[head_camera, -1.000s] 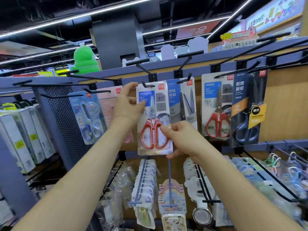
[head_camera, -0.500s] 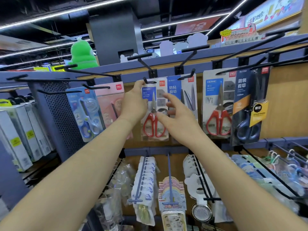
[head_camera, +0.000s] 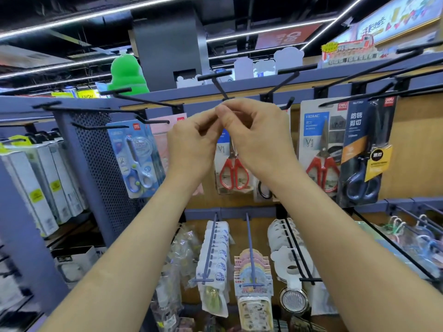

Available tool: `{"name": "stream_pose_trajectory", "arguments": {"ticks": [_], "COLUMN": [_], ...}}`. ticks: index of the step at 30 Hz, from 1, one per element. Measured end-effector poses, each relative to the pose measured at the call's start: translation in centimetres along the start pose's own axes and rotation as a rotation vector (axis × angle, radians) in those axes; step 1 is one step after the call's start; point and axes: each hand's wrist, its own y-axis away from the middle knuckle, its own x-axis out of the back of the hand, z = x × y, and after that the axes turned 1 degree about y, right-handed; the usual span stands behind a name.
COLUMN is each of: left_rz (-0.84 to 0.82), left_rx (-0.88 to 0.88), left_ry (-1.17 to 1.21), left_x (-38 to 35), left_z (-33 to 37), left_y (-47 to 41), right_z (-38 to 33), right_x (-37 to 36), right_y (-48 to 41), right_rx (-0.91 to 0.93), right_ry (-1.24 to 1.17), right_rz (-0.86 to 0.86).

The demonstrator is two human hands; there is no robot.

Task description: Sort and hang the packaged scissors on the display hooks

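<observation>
- The blue scissors pack (head_camera: 139, 159) and a pink pack (head_camera: 161, 140) hang close by toward the rail's (head_camera: 251, 86) left end; a sideways nudge could set them swinging.
- The left hand (head_camera: 191, 144) and right hand (head_camera: 254, 140) each keep a narrow pinching grip on the top of the red scissors pack (head_camera: 233, 173), just under the hook (head_camera: 221, 88) at mid-rail.
- The hang hole is hidden by fingers; missing the hook tip could drop the pack onto the lower hooks (head_camera: 249, 248).
- A second red pack (head_camera: 321, 149) hangs near on the right, so free room lies toward the person.
</observation>
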Motion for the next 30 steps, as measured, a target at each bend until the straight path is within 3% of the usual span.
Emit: {"name": "stream_pose_trajectory", "arguments": {"ticks": [5,8,15,20,24,30], "left_rz": [-0.057,-0.103,-0.528,-0.764,-0.973,-1.259], "left_rx": [0.017,0.02,-0.145,-0.265,-0.336,-0.544], "left_ry": [-0.103,-0.076,-0.024,0.142,0.175,0.112], "left_x": [0.5,0.8,-0.5,-3.5,-7.7,-17.0], "left_z": [-0.5,-1.3,-1.8,0.6,2.8,6.4], "left_y": [1.3,5.4,17.6,23.9,30.0,40.6], "right_z": [0.1,0.5,1.2,0.4,-1.1,-2.7], "right_x": [2.3,4.0,9.6,16.2,22.7,33.6], "right_y": [1.9,5.8,17.1,26.8,35.5,50.0], "right_rx": [-0.124,-0.189,-0.245,-0.298,-0.502,-1.037], "right_ry": [-0.011,0.139,0.783,1.071,1.183,1.286], "right_rz": [-0.109,-0.151,-0.393,-0.43,-0.468,-0.413]}}
